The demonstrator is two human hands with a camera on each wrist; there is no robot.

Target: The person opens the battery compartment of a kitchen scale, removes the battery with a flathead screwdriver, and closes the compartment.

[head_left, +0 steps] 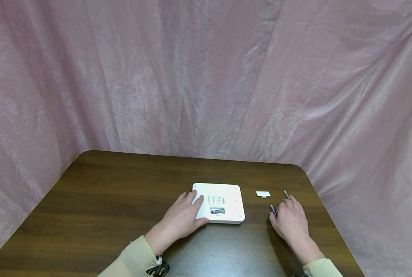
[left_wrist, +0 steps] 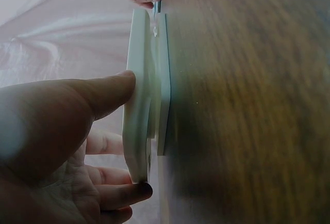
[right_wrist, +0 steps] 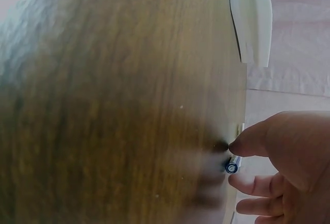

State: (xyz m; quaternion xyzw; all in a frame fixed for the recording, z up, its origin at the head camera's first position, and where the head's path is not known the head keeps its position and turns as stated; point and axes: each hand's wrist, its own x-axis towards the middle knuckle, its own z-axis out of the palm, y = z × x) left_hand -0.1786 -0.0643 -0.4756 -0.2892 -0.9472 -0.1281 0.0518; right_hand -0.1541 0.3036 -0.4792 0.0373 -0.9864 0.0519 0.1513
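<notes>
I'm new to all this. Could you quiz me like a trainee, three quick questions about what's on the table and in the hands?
1. Which hand holds the white device?
2. True or false: a battery shows inside the device.
3. Which lies closer to the right hand: the small white cover or the loose battery?

Key:
1. The left hand.
2. True.
3. The loose battery; the cover lies farther off on the table.
</notes>
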